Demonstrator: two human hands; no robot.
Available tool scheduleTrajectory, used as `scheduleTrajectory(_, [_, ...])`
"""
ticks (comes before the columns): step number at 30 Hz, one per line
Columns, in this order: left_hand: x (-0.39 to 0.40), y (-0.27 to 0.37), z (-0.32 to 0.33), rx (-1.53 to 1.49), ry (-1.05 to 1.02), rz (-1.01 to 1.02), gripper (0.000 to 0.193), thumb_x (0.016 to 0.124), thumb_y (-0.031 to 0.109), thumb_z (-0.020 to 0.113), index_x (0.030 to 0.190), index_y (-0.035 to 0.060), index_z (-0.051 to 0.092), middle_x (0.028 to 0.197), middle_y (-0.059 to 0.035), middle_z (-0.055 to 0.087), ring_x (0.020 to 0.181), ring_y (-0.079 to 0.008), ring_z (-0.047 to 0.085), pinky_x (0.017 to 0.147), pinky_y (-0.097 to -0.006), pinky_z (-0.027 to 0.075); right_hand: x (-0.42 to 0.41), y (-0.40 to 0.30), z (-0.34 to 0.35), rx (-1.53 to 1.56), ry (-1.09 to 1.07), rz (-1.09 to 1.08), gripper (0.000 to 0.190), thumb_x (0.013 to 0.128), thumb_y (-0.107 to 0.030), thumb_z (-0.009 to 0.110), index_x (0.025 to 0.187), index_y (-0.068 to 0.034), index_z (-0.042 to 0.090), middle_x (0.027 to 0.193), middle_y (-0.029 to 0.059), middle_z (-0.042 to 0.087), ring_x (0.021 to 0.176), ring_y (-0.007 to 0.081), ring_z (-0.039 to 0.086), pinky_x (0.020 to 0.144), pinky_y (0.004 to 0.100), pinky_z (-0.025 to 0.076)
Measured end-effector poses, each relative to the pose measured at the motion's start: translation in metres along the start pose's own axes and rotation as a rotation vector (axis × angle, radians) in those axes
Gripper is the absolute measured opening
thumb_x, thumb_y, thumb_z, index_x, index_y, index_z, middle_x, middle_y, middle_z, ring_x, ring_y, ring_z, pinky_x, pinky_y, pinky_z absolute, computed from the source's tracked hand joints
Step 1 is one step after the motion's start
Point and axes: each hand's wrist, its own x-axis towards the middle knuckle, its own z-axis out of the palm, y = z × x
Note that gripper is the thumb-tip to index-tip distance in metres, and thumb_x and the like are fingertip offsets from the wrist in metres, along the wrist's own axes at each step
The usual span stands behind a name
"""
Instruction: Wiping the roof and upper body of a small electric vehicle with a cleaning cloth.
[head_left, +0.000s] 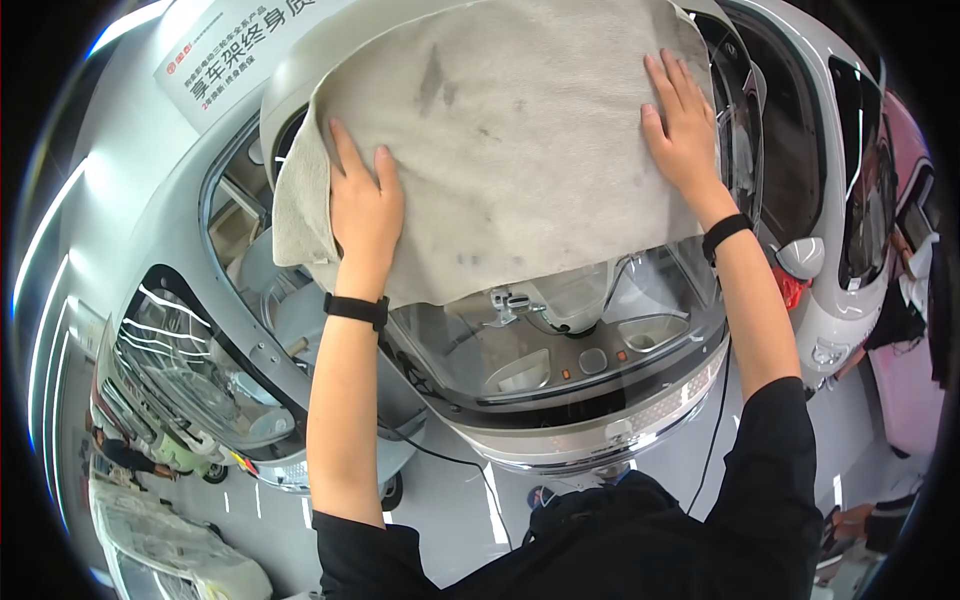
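Note:
A beige-grey cloth (517, 165) with dark smudges lies spread over the upper part of the window glass (457, 356) of a small white vehicle (551, 439). My left hand (366, 210) presses flat on the cloth near its left edge, thumb apart from the fingers. Beside it, the cloth's left side is folded over. Near the right edge my right hand (681, 135) rests flat on the cloth, its thumb spread away. Neither hand grips anything. Below the cloth's lower edge, a wiper motor (514, 304) and interior trim show at the glass.
Close on the left stands a grey vehicle (172, 217); on the right, a white one (855, 307) with a mirror (801, 259). Black cables (450, 456) hang down towards the floor (450, 510). People are at the far left (127, 454) and right (911, 300).

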Motion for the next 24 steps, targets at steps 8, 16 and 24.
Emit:
scheduleTrajectory(8, [0.016, 0.065, 0.045, 0.115, 0.124, 0.12, 0.07, 0.103, 0.035, 0.049, 0.161, 0.0013, 0.027, 0.151, -0.0396, 0.04, 0.139, -0.0525, 0.043, 0.113, -0.0494, 0.04, 0.002, 0.045, 0.001, 0.075, 0.038, -0.015, 0.058, 0.097, -0.027, 0.056, 0.154, -0.022, 0.049, 0.161, 0.0079, 0.044, 0.15, 0.0298, 0.039, 0.121, 0.0469, 0.03])
scheduleTrajectory(16, [-0.006, 0.137, 0.083, 0.15, 0.106, 0.222, 0.068, 0.102, 0.028, 0.051, 0.159, -0.0003, 0.029, 0.144, -0.0406, 0.046, 0.134, -0.0531, 0.047, 0.112, -0.0503, 0.041, -0.021, 0.108, -0.002, 0.15, 0.095, -0.004, 0.057, 0.096, -0.027, 0.057, 0.151, -0.016, 0.051, 0.157, 0.0132, 0.048, 0.147, 0.0343, 0.042, 0.12, 0.0519, 0.031])
scheduleTrajectory(24, [-0.003, 0.189, 0.107, 0.126, 0.08, 0.248, 0.068, 0.102, 0.032, 0.053, 0.157, -0.0018, 0.033, 0.147, -0.0361, 0.047, 0.136, -0.0504, 0.047, 0.114, -0.0485, 0.039, -0.072, 0.155, -0.018, 0.15, 0.063, 0.155, 0.058, 0.097, -0.021, 0.053, 0.149, 0.004, 0.046, 0.146, 0.0254, 0.051, 0.132, 0.0448, 0.048, 0.114, 0.0492, 0.037])
